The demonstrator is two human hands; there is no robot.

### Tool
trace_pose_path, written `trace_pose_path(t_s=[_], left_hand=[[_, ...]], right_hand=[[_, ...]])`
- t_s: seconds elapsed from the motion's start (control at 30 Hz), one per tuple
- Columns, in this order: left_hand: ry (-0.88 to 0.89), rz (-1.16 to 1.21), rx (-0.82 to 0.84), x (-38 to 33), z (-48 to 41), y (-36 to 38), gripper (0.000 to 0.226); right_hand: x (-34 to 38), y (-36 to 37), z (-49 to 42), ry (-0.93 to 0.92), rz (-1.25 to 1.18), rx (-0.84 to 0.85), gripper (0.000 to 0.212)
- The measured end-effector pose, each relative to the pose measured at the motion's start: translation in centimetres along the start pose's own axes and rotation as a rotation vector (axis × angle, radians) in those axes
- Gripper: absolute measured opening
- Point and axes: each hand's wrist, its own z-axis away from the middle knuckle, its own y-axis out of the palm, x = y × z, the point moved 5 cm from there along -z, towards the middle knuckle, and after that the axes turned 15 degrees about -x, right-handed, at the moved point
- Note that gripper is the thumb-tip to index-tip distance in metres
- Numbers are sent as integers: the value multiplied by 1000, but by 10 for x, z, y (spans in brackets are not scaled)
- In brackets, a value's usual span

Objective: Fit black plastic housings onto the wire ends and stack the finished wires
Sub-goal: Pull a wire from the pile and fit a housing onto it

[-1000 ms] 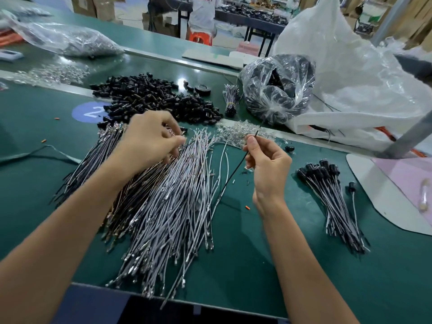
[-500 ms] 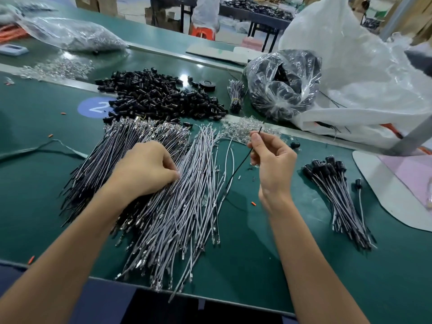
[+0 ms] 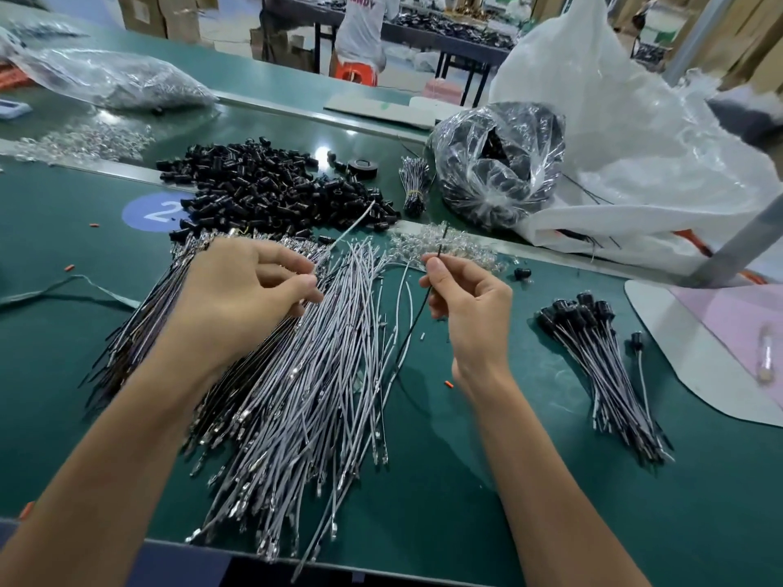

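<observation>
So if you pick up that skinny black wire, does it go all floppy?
Probably only slightly floppy: the black wire stands straight above the pinching right hand and curves gently below. It seems very light, since a fingertip pinch holds it. It might slip, being so thin.

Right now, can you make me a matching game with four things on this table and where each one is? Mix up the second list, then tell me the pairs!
Things:
1. heap of loose black plastic housings
2. thin black wire
3. bundle of grey wires with black housings fitted
4. single pale grey wire

Places:
A. pinched in the right hand
B. lying on the green table, right of both hands
C. pinched in the left hand
D. piled at the far side, beyond both hands

Pairs: 1-D, 2-A, 3-B, 4-C.
</observation>
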Motion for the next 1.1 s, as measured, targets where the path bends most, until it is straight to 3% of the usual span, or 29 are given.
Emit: trace_pose_path(t_s=[0.3, 0.47, 0.73, 1.0, 1.1], left_hand=[[105, 51, 72, -16, 47, 52, 12], [64, 118, 31, -15, 54, 62, 11], [81, 58, 114, -8, 57, 66, 17], [117, -41, 337, -13, 54, 74, 3], [89, -88, 415, -21, 30, 59, 7]], right_hand=[[6, -6, -2, 92, -194, -25, 12], [9, -6, -4, 130, -275, -1, 13], [10, -8, -6, 125, -286, -21, 16], [10, -8, -6, 153, -329, -8, 26], [17, -14, -8, 13, -311, -81, 16]])
